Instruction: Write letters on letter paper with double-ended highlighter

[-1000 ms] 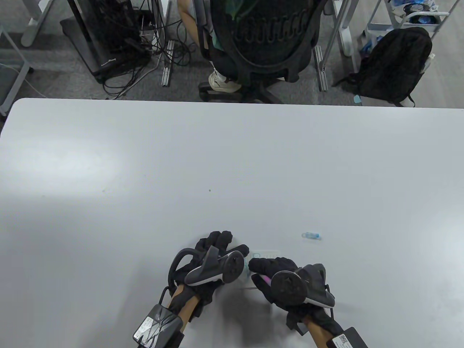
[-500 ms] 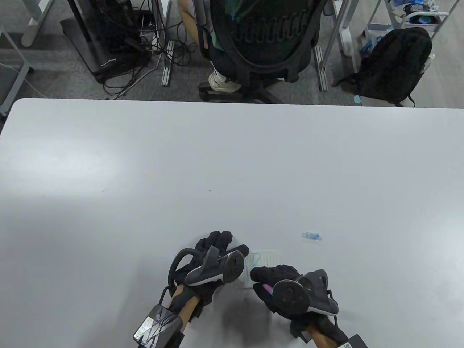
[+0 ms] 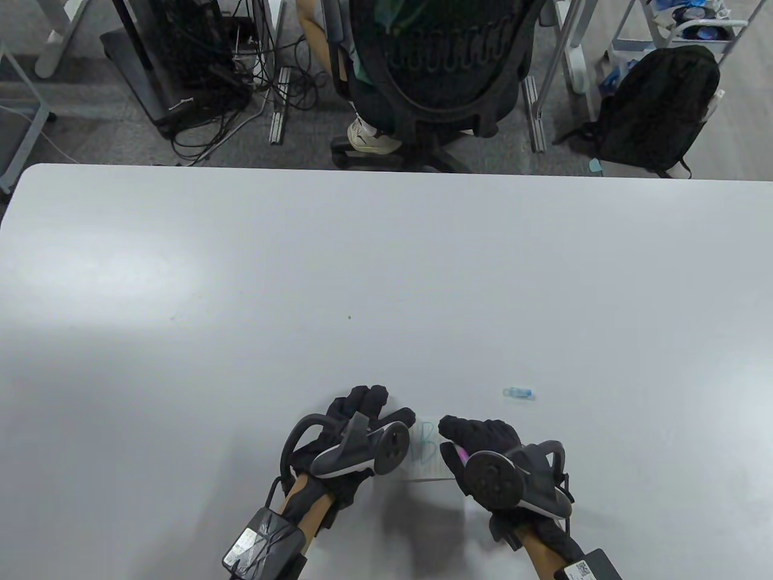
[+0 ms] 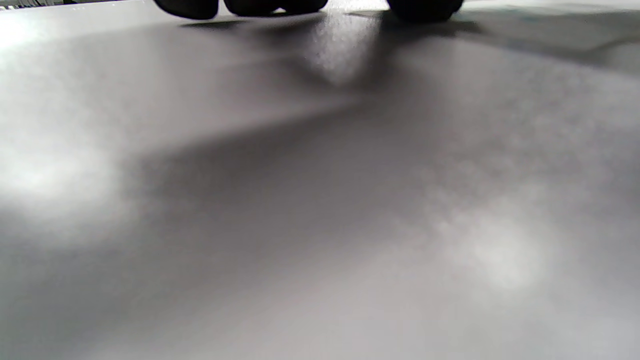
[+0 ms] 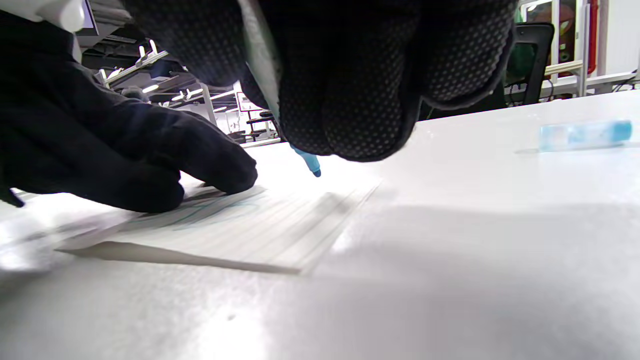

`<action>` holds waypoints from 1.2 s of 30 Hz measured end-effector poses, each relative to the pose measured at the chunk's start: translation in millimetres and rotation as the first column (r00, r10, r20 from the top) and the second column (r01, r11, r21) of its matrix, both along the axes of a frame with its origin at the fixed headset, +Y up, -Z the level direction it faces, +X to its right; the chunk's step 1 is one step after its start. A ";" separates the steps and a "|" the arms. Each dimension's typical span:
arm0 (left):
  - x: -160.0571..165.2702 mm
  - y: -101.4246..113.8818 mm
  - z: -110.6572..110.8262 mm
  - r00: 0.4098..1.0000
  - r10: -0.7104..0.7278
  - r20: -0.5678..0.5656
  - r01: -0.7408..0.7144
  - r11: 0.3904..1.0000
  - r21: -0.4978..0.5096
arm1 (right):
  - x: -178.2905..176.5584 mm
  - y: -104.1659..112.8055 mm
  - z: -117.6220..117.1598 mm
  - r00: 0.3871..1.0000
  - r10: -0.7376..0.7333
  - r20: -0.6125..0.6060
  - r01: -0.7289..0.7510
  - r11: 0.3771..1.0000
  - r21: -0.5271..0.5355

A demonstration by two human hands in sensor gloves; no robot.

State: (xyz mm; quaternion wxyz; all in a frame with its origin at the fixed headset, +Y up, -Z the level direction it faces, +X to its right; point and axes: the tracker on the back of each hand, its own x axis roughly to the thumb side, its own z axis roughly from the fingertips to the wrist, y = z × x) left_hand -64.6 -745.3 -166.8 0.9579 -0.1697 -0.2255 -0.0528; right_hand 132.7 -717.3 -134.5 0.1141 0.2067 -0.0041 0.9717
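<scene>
A small lined letter paper [image 3: 426,454] [image 5: 235,232] lies near the table's front edge, with a blue letter B on it. My left hand [image 3: 368,417] lies flat with straight fingers, its thumb pressing the paper's left edge. My right hand [image 3: 477,438] grips the double-ended highlighter [image 3: 457,452], pink end up by the tracker; in the right wrist view its blue tip [image 5: 309,163] hangs just above the paper's far part. The loose blue cap [image 3: 519,393] [image 5: 585,135] lies on the table to the right of the paper. Most of the paper is hidden by both hands.
The grey table [image 3: 386,272] stretches wide beyond my hands. Behind its far edge stands a black office chair [image 3: 441,66] with a person seated, a black backpack [image 3: 655,109] on the floor at right, and cables [image 3: 223,90] at left.
My right hand has moved right and slightly away from me, uncovering the paper's left part, where a finished blue B now shows. The left hand has stayed in place.
</scene>
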 end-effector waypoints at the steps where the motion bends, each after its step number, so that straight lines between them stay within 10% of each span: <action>1: 0.1 0.0 0.0 1.000 -0.002 0.002 0.002 1.000 0.000 | 0.1 -0.5 -0.6 1.000 0.007 0.002 -0.007 1.000 0.001; 36: 10.7 -1.9 4.8 0.997 -0.038 0.063 0.039 0.999 -0.019 | 26.7 -1.0 3.7 0.985 -0.127 -0.118 0.098 0.969 -0.227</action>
